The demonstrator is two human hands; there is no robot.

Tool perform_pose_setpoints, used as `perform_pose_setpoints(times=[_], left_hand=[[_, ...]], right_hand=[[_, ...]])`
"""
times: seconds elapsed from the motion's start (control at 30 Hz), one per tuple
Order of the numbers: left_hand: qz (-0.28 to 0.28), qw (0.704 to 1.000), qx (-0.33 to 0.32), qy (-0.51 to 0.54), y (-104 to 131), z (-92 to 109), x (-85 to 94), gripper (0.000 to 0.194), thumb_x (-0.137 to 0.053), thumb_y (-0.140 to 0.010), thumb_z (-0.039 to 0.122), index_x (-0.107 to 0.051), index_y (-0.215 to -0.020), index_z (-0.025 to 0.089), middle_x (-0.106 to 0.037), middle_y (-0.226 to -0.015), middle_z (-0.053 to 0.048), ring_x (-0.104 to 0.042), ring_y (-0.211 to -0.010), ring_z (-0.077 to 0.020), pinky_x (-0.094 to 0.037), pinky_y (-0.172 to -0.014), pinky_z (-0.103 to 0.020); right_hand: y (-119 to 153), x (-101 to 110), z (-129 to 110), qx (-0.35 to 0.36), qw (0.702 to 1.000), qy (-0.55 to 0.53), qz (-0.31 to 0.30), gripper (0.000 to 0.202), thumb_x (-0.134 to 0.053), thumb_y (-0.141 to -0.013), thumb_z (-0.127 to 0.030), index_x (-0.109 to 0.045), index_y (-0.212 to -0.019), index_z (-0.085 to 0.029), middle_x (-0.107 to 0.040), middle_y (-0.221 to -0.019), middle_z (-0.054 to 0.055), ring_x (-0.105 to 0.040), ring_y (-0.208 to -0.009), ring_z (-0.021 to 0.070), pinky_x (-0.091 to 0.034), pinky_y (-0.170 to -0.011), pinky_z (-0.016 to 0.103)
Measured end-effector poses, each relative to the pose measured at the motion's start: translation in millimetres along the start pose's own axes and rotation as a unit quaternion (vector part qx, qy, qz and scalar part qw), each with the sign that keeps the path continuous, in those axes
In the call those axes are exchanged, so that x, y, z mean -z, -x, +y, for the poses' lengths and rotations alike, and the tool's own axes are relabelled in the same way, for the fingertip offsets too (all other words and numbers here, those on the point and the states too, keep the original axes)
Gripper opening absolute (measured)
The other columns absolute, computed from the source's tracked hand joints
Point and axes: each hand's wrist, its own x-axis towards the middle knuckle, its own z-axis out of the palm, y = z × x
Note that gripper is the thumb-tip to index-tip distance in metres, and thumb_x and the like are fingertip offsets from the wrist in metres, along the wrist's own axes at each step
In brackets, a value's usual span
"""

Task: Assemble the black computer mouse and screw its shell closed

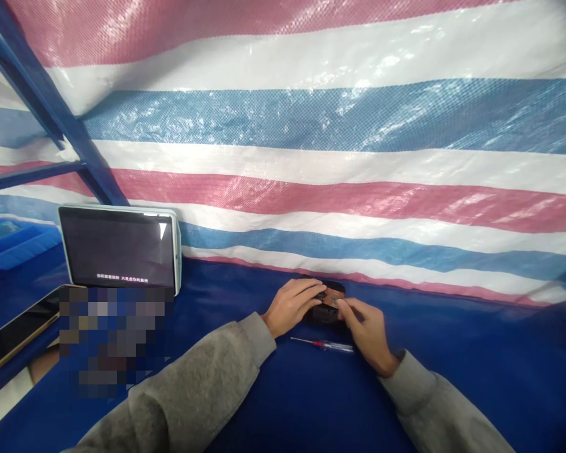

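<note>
My left hand (291, 306) lies over the left of a small dark device (332, 296); my right hand (370, 332) bunches at its right. Whether either grips, I can't tell. A slipping fingertip could tip it; a sinking right wrist could roll the screwdriver (330, 346) beside it. Table (462, 358) stretches rightward of that hand; striped sheeting (339, 201) limits forward reach.

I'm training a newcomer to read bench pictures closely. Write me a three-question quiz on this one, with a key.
1. True or false: the screwdriver lies on the blue tabletop.
2. Which screen shows white text: A, the phone's; B, the tablet's?
3. Fill in: the small dark object has ___ hands at it.

Key: 1. True. 2. B. 3. Two: the left hand and the right hand.
</note>
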Motion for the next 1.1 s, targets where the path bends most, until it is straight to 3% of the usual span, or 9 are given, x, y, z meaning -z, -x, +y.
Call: perform_pose_setpoints(times=[0.1, 0.2, 0.4, 1.1], left_hand=[[0.013, 1.000, 0.009, -0.010, 1, 2, 4.0, 0.023, -0.051, -0.098, 0.026, -0.059, -0.117, 0.018, -0.068, -0.112, -0.010, -0.063, -0.104, -0.0216, -0.051, -0.087, -0.038], [-0.032, 0.999, 0.000, -0.032, 2, 4, 7.3, 0.020, -0.054, -0.093, 0.025, -0.061, -0.109, 0.015, -0.069, -0.101, -0.010, -0.064, -0.093, -0.0227, -0.048, -0.078, -0.038], [-0.108, 0.992, 0.008, -0.063, 1, 8, 6.6, 0.018, -0.058, -0.086, 0.023, -0.062, -0.101, 0.014, -0.068, -0.095, -0.009, -0.061, -0.087, -0.0234, -0.044, -0.075, -0.037], [-0.129, 0.987, 0.021, -0.096, 3, 11, 3.0, 0.020, -0.057, -0.082, 0.025, -0.062, -0.099, 0.015, -0.068, -0.091, -0.007, -0.064, -0.081, -0.0225, -0.043, -0.072, -0.036]], right_hand=[[1, 1, 1, 0.002, 0.999, -0.001, 0.033, 0.030, -0.049, -0.093, -0.038, -0.067, -0.079, -0.019, -0.060, -0.063, -0.001, -0.057, -0.060, 0.0138, -0.044, -0.061, 0.025], [2, 2, 4, -0.012, 0.998, -0.013, 0.055, 0.030, -0.046, -0.095, -0.037, -0.068, -0.088, -0.018, -0.055, -0.061, -0.002, -0.054, -0.056, 0.0130, -0.044, -0.060, 0.025], [4, 0, 5, -0.025, 0.998, -0.015, 0.049, 0.032, -0.045, -0.095, -0.038, -0.067, -0.082, -0.019, -0.053, -0.060, -0.002, -0.049, -0.053, 0.0124, -0.042, -0.057, 0.025], [1, 3, 1, -0.007, 0.999, 0.005, 0.045, 0.031, -0.047, -0.094, -0.036, -0.069, -0.080, -0.019, -0.057, -0.059, -0.002, -0.054, -0.055, 0.0137, -0.044, -0.059, 0.026]])
